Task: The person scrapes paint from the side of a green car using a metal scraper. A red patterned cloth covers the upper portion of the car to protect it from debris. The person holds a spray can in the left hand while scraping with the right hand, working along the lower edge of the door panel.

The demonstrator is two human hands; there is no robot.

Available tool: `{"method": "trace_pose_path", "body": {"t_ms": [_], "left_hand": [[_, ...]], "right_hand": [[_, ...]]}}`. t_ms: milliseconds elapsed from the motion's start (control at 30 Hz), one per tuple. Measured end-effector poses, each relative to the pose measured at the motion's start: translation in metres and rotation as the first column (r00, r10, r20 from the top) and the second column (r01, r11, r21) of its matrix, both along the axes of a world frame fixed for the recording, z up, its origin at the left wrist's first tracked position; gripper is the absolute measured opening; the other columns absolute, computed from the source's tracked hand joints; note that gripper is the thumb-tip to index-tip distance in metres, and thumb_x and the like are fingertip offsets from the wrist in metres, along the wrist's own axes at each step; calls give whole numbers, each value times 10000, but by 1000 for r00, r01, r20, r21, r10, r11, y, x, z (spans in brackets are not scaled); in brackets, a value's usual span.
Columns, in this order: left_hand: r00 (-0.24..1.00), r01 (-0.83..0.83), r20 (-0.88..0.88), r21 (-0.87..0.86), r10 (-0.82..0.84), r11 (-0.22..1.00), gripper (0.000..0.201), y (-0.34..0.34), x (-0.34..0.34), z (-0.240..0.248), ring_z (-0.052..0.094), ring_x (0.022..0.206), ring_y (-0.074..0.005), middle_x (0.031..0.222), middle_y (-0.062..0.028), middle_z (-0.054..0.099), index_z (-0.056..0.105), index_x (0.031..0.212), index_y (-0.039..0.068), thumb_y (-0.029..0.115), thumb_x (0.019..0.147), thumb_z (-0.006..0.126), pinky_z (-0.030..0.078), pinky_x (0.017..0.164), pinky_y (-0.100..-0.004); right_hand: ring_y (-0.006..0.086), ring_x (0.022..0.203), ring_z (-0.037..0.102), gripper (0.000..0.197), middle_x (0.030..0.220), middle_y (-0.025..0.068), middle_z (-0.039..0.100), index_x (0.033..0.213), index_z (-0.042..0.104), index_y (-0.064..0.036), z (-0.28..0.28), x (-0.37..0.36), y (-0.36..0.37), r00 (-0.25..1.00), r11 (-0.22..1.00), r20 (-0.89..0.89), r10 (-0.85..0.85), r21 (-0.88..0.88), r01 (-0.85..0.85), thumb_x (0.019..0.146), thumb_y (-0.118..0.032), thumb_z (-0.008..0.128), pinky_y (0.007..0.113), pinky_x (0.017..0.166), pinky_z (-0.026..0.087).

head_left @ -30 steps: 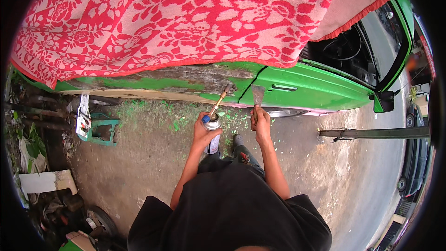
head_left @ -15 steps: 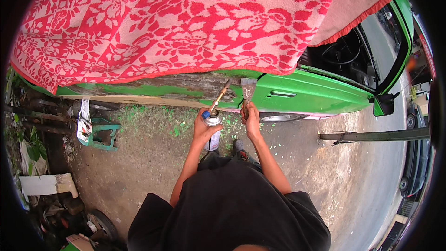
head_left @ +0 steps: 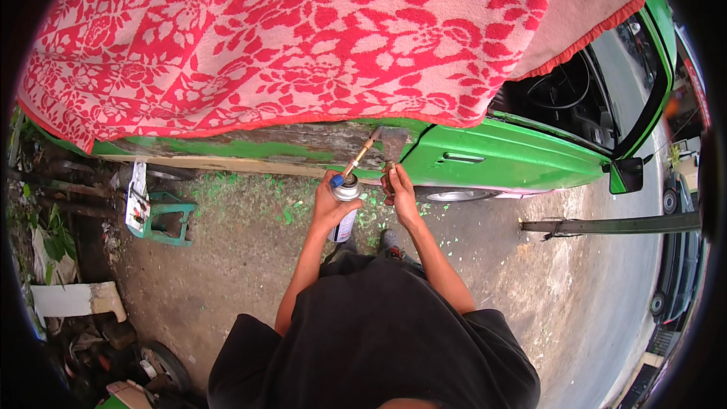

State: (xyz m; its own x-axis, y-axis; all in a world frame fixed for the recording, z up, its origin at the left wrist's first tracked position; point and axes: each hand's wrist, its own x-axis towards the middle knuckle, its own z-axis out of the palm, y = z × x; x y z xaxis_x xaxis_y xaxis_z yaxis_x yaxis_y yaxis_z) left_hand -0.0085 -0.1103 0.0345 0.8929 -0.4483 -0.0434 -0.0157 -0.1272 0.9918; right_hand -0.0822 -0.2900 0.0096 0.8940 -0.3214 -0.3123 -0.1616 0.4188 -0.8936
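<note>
My left hand [head_left: 333, 203] grips a small gas canister torch [head_left: 346, 195] with a brass nozzle aimed up at the side of a green car [head_left: 492, 159]. My right hand [head_left: 398, 191] holds a flat metal scraper [head_left: 392, 145] whose blade rests against the bare, stripped strip of the car's panel [head_left: 303, 144]. The two hands are close together, just below the panel. A red and pink flowered blanket [head_left: 303, 38] covers the car's upper part.
Green paint flakes litter the dirt ground [head_left: 250, 204]. A small green stool [head_left: 163, 220] stands at the left with a white item on it. A concrete block [head_left: 76, 299] and clutter lie lower left. A long metal bar [head_left: 606, 225] lies at the right. The car's door mirror [head_left: 627, 174] sticks out.
My right hand and the scraper moved left, closer to the torch hand. The torch nozzle stays pointed at the panel while the view has shifted slightly.
</note>
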Motion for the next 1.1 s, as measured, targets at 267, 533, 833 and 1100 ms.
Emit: {"method": "trace_pose_path", "body": {"t_ms": [267,533,833,1100], "left_hand": [[1000,4,-28,31,-3,1000,496,3,-3,14,561,779,-98,831,-10,601,519,940,58,130,567,837,482,726,-278],[997,-11,71,212,-5,977,488,8,-4,46,565,761,-116,812,-13,589,530,923,58,99,553,845,480,710,-303],[999,-5,-31,157,10,988,510,22,-11,49,591,785,-122,857,-45,644,545,958,45,145,556,843,498,739,-303],[999,-36,24,160,32,987,498,46,-23,46,583,752,-108,809,-27,629,523,924,47,140,554,844,500,697,-299]], "right_hand": [[33,621,342,243,794,-66,454,1093,518,-160,5,6,1,1000,997,-28,13,-73,-15,1064,-387,438,197,475,259],[28,596,323,303,775,-64,423,1128,520,-145,-1,14,4,999,993,-39,-20,-117,15,1063,-426,426,191,468,266],[47,526,304,257,694,-45,391,1101,525,-107,-10,26,10,996,996,11,-84,-29,84,1073,-346,434,227,425,268],[41,514,283,208,716,-47,418,1074,532,-111,-5,29,16,989,984,30,-143,112,139,1067,-308,465,222,427,241]]}}
